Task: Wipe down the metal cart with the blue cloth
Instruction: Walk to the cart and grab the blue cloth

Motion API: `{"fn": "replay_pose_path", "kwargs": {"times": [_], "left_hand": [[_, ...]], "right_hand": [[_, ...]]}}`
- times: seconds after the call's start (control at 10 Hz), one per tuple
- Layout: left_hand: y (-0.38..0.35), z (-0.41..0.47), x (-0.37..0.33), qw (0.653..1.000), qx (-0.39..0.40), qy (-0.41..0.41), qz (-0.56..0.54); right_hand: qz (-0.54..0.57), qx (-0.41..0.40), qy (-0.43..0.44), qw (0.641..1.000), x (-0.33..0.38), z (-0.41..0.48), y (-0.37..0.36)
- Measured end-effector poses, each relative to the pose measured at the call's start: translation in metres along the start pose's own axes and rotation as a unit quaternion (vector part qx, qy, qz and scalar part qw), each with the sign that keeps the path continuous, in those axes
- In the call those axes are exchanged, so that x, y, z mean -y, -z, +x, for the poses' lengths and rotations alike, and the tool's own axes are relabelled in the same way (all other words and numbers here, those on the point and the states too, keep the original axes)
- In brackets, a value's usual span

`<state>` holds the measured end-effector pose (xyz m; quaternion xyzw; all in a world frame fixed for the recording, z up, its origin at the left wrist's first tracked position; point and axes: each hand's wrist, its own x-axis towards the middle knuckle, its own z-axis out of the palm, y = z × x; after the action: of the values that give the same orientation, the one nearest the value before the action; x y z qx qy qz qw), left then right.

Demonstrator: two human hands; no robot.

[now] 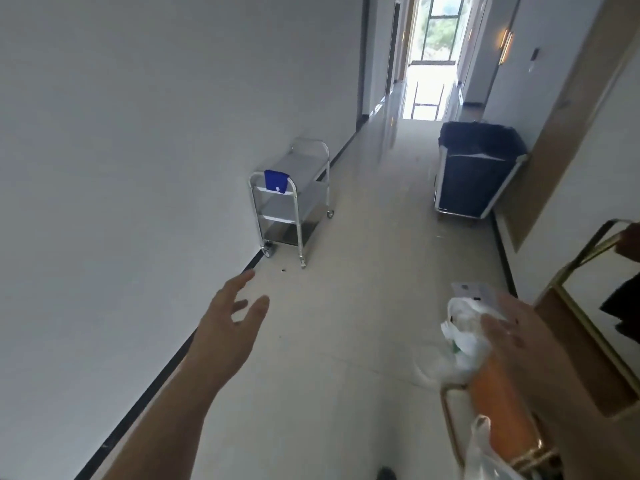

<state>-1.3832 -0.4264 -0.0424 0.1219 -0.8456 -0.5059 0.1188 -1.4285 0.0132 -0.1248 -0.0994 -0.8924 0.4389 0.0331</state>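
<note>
Left hand (235, 317) open, fingers spread, holding nothing; right hand (509, 329) blurred against a white plastic bag (460, 337), grip not determinable. Wiping judged not begun: the blue cloth (276, 181) hangs over the near handle of the metal cart (298, 202), well ahead by the left wall. Farther on, a dark-lined bin (478, 174), contents hidden.
</note>
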Motion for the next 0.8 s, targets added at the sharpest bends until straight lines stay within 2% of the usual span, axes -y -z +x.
{"fn": "replay_pose_path", "kwargs": {"times": [0.1,0.2,0.3,0.4,0.5,0.7,0.8], "left_hand": [[-0.047,0.07,0.012,0.998,0.035,0.039,0.04],[-0.075,0.127,0.009,0.996,0.027,0.06,0.06],[-0.092,0.205,-0.017,0.996,0.004,0.048,0.074],[-0.1,0.273,-0.048,0.997,-0.05,0.011,0.066],[-0.111,0.311,-0.051,0.995,-0.073,0.015,0.067],[-0.15,0.398,-0.001,0.989,-0.011,0.122,0.086],[-0.166,0.471,0.012,0.989,-0.01,0.129,0.075]], "right_hand": [[0.049,-0.013,0.012,0.999,0.023,0.064,-0.008],[0.057,0.0,0.018,0.998,0.037,0.125,-0.011],[0.051,0.012,0.035,0.998,0.068,0.215,-0.014],[0.033,-0.019,0.089,0.995,0.113,0.297,-0.023],[0.018,0.013,0.129,0.991,0.13,0.351,-0.045],[-0.047,0.129,0.174,0.975,0.16,0.426,-0.114],[-0.087,0.152,0.176,0.969,0.17,0.487,-0.147]]}}
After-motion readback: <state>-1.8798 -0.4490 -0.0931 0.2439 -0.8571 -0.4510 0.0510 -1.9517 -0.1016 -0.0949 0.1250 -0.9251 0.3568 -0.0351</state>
